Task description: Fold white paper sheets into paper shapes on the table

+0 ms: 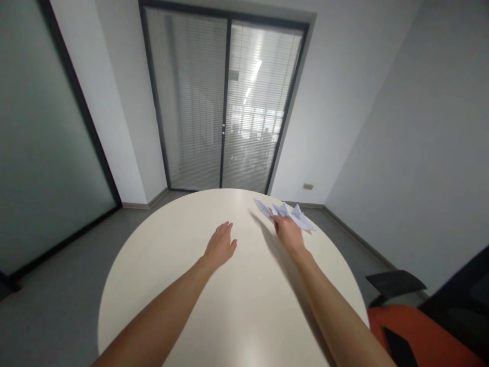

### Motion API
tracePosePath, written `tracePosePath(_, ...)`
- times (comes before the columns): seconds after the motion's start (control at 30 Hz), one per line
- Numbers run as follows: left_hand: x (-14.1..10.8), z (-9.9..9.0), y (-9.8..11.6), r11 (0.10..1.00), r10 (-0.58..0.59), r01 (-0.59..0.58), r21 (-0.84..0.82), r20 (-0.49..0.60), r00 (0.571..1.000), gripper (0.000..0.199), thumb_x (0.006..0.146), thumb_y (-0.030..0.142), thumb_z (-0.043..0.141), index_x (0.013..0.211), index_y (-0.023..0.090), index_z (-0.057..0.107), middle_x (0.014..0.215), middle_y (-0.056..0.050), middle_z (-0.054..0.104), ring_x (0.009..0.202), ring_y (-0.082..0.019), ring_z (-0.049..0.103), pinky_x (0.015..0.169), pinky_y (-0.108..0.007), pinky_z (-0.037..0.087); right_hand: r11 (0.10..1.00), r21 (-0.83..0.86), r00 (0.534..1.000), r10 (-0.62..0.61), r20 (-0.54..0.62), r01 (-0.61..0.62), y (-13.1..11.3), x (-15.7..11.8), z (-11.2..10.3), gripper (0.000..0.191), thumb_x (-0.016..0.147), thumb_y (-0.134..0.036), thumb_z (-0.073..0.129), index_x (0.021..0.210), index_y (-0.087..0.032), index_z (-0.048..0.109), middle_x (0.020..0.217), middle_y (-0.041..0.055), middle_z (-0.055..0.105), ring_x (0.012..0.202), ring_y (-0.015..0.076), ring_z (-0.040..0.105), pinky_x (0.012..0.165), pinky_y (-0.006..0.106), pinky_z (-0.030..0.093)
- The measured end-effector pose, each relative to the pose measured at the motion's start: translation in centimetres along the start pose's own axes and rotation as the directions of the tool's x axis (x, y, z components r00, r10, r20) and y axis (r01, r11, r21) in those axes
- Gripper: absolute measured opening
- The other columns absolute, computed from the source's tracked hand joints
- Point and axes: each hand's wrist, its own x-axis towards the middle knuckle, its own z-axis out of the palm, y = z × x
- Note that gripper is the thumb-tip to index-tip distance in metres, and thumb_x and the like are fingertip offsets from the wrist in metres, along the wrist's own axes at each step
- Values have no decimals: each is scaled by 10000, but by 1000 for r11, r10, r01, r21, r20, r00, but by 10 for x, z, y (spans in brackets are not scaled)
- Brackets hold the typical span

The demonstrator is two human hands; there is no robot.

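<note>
Near the far right edge of the round table (237, 306), my right hand (288, 232) reaches forward with its fingers closed on a folded white paper boat (263, 207). Pointed ends and upright triangular peaks of folded paper show around the hand. One peak, at the right, seems to belong to a second paper boat (303, 220) beside the first; the hand partly covers where they meet. My left hand (220, 244) is over the middle of the table, palm down, thumb apart from the fingers, holding nothing.
An office chair with an orange seat (420, 331) and a black armrest (397, 283) stands at the lower right. Beyond the table is a dark-framed glass partition with blinds (191, 102). A frosted glass panel (46, 142) is at the left.
</note>
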Motion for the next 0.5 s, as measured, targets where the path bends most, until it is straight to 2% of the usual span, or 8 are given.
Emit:
tracePosePath(0.13, 0, -4, 3, 1000, -8, 8, -5, 27, 1000, 580, 923, 280, 497, 1452, 63, 403, 1510, -215, 440, 1434, -292, 373, 1189, -428, 297, 982, -190, 1000, -16, 14, 18, 1, 10, -1, 415, 933, -77, 436, 1261, -173, 671, 1258, 108, 692, 1085, 281, 599, 886, 354, 480)
tracePosePath(0.33, -2, -6, 4, 1000, -16, 15, 18, 49, 999, 568, 934, 293, 473, 1453, 71, 410, 1511, -201, 446, 1419, -284, 394, 1181, -420, 305, 965, -252, 997, 74, 8, -69, 11, 14, 11, 389, 958, -105, 433, 1271, -184, 651, 1294, 119, 665, 1105, 277, 561, 905, 362, 447)
tracePosePath(0.5, -1, -6, 4, 999, -7, 5, 46, 55, 998, 565, 942, 304, 456, 1449, 57, 422, 1496, -197, 467, 1398, -282, 420, 1178, -412, 311, 959, -266, 995, 102, 11, -95, 14, 6, 28, 333, 941, -122, 453, 1060, -197, 755, 1440, 126, 552, 1220, 326, 489, 932, 430, 401)
